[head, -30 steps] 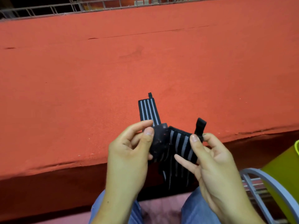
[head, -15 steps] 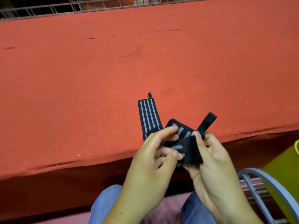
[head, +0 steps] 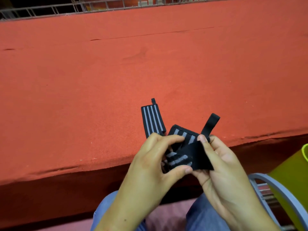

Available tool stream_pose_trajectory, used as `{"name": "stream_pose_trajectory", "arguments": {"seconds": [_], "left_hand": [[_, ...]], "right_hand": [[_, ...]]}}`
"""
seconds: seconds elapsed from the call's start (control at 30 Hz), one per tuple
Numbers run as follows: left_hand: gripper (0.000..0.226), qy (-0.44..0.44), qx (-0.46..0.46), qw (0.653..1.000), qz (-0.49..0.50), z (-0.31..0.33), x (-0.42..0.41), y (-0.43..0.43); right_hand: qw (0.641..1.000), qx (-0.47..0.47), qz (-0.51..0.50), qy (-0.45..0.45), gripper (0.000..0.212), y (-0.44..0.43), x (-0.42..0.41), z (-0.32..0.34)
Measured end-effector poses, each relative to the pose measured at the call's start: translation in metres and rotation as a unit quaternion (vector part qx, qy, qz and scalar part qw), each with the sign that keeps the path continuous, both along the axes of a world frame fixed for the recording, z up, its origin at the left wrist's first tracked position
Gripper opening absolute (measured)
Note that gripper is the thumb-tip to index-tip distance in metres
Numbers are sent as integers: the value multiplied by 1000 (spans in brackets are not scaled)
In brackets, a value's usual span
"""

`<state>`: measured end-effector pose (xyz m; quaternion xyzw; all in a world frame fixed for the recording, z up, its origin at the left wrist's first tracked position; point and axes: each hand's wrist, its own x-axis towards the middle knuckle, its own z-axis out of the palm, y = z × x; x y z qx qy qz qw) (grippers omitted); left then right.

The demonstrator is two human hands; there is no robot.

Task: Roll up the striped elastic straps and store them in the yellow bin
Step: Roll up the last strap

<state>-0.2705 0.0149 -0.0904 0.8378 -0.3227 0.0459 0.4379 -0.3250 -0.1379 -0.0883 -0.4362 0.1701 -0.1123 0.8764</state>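
A black elastic strap with grey stripes (head: 185, 155) is partly folded over itself between both hands, just in front of the red table's near edge. My left hand (head: 150, 165) curls its fingers and thumb round the strap's left side. My right hand (head: 221, 167) pinches the black end flap with its thumb, and a black loop (head: 210, 123) sticks up behind it. A second striped strap (head: 152, 120) lies flat on the red table (head: 116, 80), just beyond my left hand. The yellow bin (head: 293, 179) shows only partly at the right edge.
A grey curved chair arm (head: 280, 190) runs between my right hand and the bin. My knees in blue jeans (head: 205, 215) are below the hands. A metal railing (head: 100, 5) lines the table's far side.
The strap has been folded further over itself. My left hand moved right and closed round it, and the black loop swung up and to the right.
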Motion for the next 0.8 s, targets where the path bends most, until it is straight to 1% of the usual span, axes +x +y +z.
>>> {"name": "stream_pose_trajectory", "arguments": {"seconds": [0.07, 0.13, 0.2, 0.3, 0.4, 0.5, 0.53, 0.6, 0.73, 0.8], "left_hand": [[35, 18, -15, 1000, 10, 2, 1, 2], [20, 59, -47, 997, 16, 5, 2, 5], [11, 113, -85, 990, 13, 10, 4, 9], [6, 192, -157, 969, -7, 21, 5, 15], [9, 280, -223, 934, -12, 29, 3, 14], [28, 377, -267, 887, -19, 29, 2, 11], [35, 395, -270, 878, -15, 29, 2, 10], [35, 396, -262, 880, 6, 28, 2, 6], [26, 321, -240, 915, 43, 27, 0, 0], [21, 287, -246, 925, 49, 26, 0, -1]], "right_hand": [[1000, -10, 9, -1, 28, -3, 1, -2], [1000, -20, 6, -4, 26, -6, 2, -3], [1000, -31, 4, -3, 24, -9, 3, -5], [998, -57, 14, 5, 29, -11, 3, -8], [996, -83, 38, 2, 33, -8, 3, -8], [994, -92, 64, -6, 35, -5, 1, -5], [992, -99, 74, -8, 36, -4, 0, -4], [990, -108, 86, -12, 37, -4, -1, -2], [990, -105, 97, -17, 37, -3, 0, 0], [989, -101, 108, -16, 37, -2, 0, 2]]}}
